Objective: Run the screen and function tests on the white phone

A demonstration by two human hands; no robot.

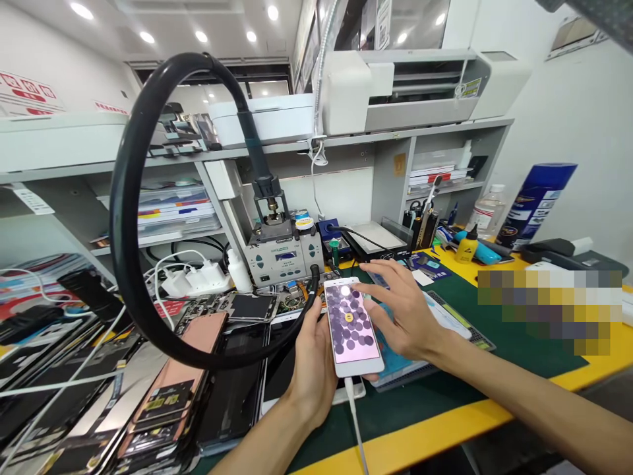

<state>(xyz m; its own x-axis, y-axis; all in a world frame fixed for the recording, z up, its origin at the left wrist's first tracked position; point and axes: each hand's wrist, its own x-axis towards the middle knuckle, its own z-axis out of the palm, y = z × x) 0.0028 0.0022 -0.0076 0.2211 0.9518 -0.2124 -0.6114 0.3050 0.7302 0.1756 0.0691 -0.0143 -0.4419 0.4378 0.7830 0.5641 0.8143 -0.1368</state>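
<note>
A white smartphone [352,333] is held upright near the middle of the view, its lit screen showing a pink picture with dark round spots. My left hand [312,359] grips it along its left side and from behind. A white cable [355,422] runs down from the phone's bottom end. Beside the phone's upper right, my right hand [401,310] holds nothing, its fingers apart and the fingertips at the screen's edge. Whether a fingertip touches the glass, I cannot tell. Behind the phone lies a light blue tray-like item [395,373], partly covered.
Stacked phone parts [168,396] fill the left side. A thick black hose [123,198] arches from the grey hot-air station [281,264] across the bench. A yellow bottle [467,245] and a blue spray can [537,204] stand at the right. A green mat [524,349] covers the bench.
</note>
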